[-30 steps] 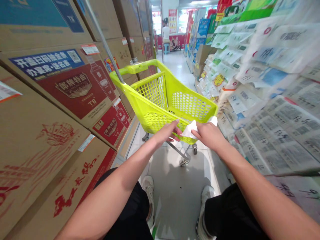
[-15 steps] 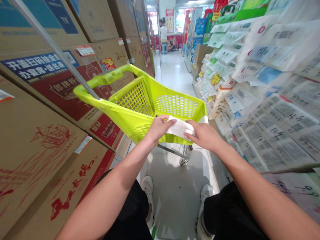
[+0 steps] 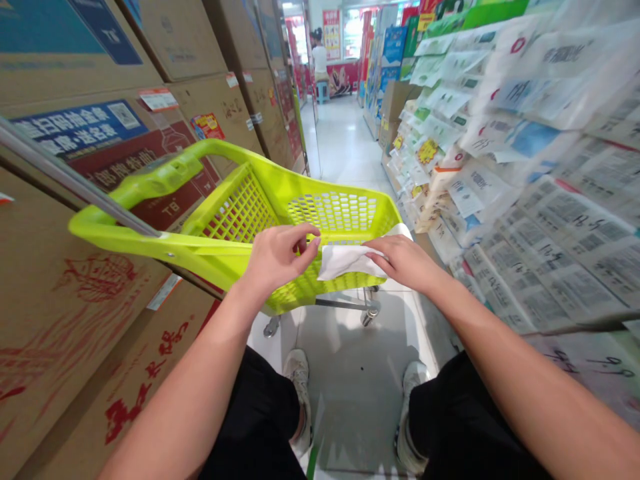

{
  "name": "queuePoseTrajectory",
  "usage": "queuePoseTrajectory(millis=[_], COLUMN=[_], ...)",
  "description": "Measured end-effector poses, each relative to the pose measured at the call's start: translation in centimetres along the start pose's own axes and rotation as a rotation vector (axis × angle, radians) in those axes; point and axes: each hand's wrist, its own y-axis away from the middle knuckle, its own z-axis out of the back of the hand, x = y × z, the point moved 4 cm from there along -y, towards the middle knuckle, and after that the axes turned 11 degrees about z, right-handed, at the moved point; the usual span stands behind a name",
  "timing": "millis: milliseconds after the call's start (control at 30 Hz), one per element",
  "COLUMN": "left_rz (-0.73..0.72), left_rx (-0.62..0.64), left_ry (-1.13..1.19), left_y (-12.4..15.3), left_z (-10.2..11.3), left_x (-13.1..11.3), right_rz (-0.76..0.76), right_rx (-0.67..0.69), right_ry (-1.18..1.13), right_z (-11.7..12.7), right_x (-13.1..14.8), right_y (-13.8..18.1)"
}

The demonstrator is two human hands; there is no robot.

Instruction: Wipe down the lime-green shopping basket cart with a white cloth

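A lime-green plastic shopping trolley (image 3: 260,207) stands in the aisle right in front of me, its handle at the left and a metal pole running off to the left edge. A white cloth (image 3: 345,259) lies draped over the trolley's near rim. My left hand (image 3: 277,255) pinches the cloth's left edge with curled fingers. My right hand (image 3: 403,261) rests on the cloth's right part, fingers pressed down on it. My black trousers and white shoes show below.
Stacked cardboard cartons (image 3: 90,200) wall the left side. Shelves of packaged goods (image 3: 525,167) line the right. The white tiled aisle (image 3: 345,143) runs ahead. A person (image 3: 319,57) stands far down it beside a blue stool.
The trolley has swung round and come closer, its handle moving left. Both hands rose with the cloth onto the near rim, and the cloth is now spread between them.
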Motion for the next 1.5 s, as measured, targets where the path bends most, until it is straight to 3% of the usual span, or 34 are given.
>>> queuePoseTrajectory(millis=[67, 200, 367, 500, 667, 733, 833, 967, 1167, 1400, 1500], left_rz=[0.039, 0.083, 0.049, 0.032, 0.155, 0.224, 0.257, 0.181, 0.147, 0.100, 0.103], left_rx=[-0.078, 0.018, -0.010, -0.069, -0.215, -0.219, -0.132, -0.044, -0.014, -0.344, -0.282], left_ry=[-0.217, -0.485, -0.438, -0.303, -0.430, -0.518, -0.579, -0.541, -0.513, -0.445, -0.453], left_y=[0.1, 0.5, 0.9, 0.7, 0.9, 1.1, 1.4, 1.3, 0.2, 0.9, 0.8], left_z=[0.4, -1.0, -2.2, -1.6, 1.5, 2.3, 2.0, 0.3, -1.1, 1.9, 2.0], left_x=[0.3, -0.2, -1.1, -2.0, -2.5, -1.9, -0.9, -0.8, -1.8, -2.9, -2.3], right_rz=[0.061, 0.099, 0.194, 0.247, 0.077, 0.012, -0.142, -0.345, -0.358, -0.392, -0.395], right_rx=[-0.035, -0.113, -0.236, -0.246, -0.146, -0.120, -0.070, -0.042, -0.087, -0.056, -0.004], right_ry=[-0.031, -0.128, -0.188, -0.184, -0.145, -0.131, -0.074, 0.136, 0.239, 0.278, 0.271], right_z=[0.1, 0.4, 0.1, -0.2, 0.1, 0.2, 0.2, 0.0, -0.9, -0.4, -0.2], right_x=[0.0, 0.8, 3.7, 4.6, 2.1, 0.8, -0.4, -0.6, -0.1, -2.4, -3.7], right_y=[0.0, -0.3, -1.8, -2.5, -2.5, -2.7, -3.5, -4.5, -4.6, -4.0, -3.6])
